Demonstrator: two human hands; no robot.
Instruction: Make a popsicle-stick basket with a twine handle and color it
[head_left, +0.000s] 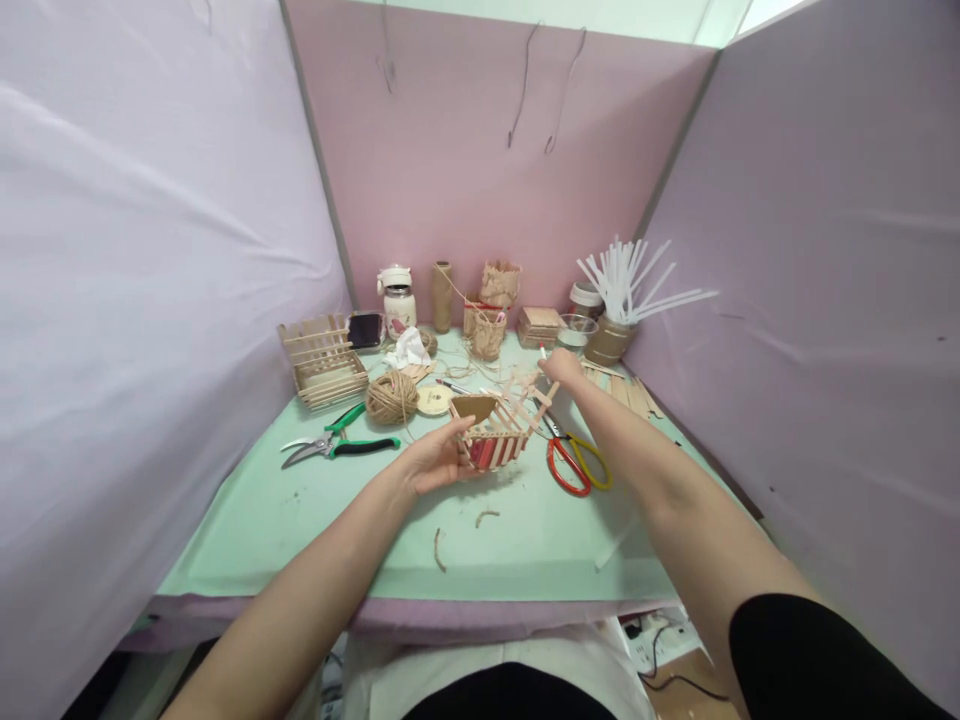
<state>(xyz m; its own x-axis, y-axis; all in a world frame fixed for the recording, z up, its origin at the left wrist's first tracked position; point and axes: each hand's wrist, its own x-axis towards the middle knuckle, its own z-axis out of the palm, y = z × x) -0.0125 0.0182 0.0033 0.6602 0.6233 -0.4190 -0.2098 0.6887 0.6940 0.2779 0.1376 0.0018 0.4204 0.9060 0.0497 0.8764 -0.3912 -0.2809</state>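
My left hand (439,458) is closed around the lower left of a small craft-stick basket (499,450), tilted above the table. Its side has red and pale slats, and a brown panel shows inside. At its upper right end, my right hand (561,368) has its fingers pinched around a thin white rod with a red tip (543,352); most of the rod is hidden. Scissors with red and yellow handles (574,465) lie just below my right hand. A ball of twine (391,398) and green-handled pruning shears (341,442) are left of the basket.
A larger stick basket (322,365) stands at the left. Along the back are a bottle (397,302), a twine spool (442,298), a glass bowl (577,332) and a pot of white sticks (611,340). Fabric walls (810,250) enclose the table. Twine scraps (439,550) lie in front.
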